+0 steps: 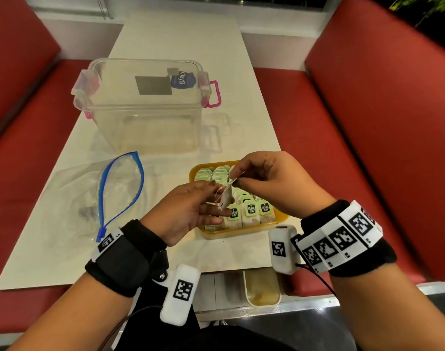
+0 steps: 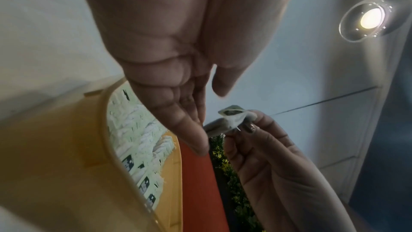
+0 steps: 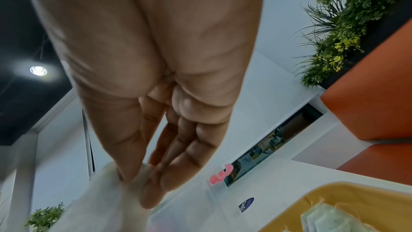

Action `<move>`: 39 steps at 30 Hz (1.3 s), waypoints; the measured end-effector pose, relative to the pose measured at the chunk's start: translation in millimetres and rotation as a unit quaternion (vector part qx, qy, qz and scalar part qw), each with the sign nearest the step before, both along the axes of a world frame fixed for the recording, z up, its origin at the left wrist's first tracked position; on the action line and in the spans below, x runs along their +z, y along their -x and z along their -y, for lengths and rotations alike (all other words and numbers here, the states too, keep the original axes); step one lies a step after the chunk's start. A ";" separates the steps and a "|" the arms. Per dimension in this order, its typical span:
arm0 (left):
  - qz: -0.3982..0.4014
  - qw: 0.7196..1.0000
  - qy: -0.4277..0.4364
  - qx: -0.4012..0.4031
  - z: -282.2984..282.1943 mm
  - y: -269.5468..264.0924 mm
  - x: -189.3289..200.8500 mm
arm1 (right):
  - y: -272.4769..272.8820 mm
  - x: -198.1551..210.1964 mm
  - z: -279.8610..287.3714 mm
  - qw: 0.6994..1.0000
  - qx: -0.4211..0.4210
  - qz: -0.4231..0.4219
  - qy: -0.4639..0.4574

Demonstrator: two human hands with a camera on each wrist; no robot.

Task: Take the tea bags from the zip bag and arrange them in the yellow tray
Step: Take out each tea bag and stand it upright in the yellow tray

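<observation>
Red upholstered seating [image 1: 383, 127] runs down both long sides of a pale, cream-white bench [image 1: 181, 41] that stretches away toward a white wall and a dark window ledge. Green foliage [image 3: 347, 24] hangs along the top of the seat back on the right side, and round ceiling lights [image 2: 371, 18] glow overhead against a partly dark ceiling.

Toward the far middle of the bench stands a clear plastic storage box [image 1: 145, 105] with pink latches and a dark label on its lid. Nearer, by the left edge, lies the zip bag [image 1: 89, 196], flat and transparent, its blue zip strip gaping in a long loop. The yellow tray [image 1: 231, 233] sits close to the near edge, right of centre, and is lined with rows of tea bags [image 1: 249, 214] standing upright, their green tags facing up.

Both hands are raised just above the tray. The right hand [image 1: 274, 183] pinches one tea bag [image 1: 226, 198] by its top between thumb and fingertips, so the sachet dangles with its thread looped beside it. The left hand [image 1: 188, 211] is turned palm inward, its fingers extended and loosely spread, the fingertips meeting the hanging sachet from the side without closing round it. The left wrist view shows the same: the green tag folded in the right hand's pinch and the left fingers straight beside the paper.

Both wrists wear black bands with white coded marker blocks.
</observation>
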State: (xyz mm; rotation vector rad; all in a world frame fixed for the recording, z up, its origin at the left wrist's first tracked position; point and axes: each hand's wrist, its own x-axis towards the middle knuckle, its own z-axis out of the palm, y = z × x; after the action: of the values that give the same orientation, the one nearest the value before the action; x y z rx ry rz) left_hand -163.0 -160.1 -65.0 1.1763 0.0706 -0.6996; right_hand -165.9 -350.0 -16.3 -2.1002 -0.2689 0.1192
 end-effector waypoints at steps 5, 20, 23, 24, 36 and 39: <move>0.027 0.999 0.021 0.028 -4.9 0.9 -9.1 | -0.6 -1.2 0.6 1.000 0.000 -0.006 -0.018; 0.210 0.950 -0.207 0.103 -26.7 -2.0 -30.7 | -17.8 -28.9 -30.3 0.989 0.041 -0.054 0.128; 0.239 0.912 -0.295 0.157 -34.0 -6.8 -40.3 | -20.6 -31.3 -36.2 0.960 0.106 -0.064 0.251; 0.237 0.906 -0.310 0.164 -34.6 -7.8 -42.0 | -21.1 -31.9 -39.7 0.948 0.129 -0.070 0.282; 0.184 0.928 -0.312 0.093 -32.5 -7.6 -47.1 | -28.1 -47.6 -57.1 0.939 0.100 -0.077 0.321; 0.184 0.926 -0.316 0.091 -32.6 -7.6 -47.2 | -30.8 -48.0 -57.0 0.942 0.089 -0.072 0.316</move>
State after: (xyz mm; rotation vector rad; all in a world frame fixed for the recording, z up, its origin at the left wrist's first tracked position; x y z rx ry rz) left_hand -155.5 -127.6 -112.2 1.8790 0.0924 -0.2769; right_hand -135.1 -293.0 -64.3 -2.6834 -0.3663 0.5245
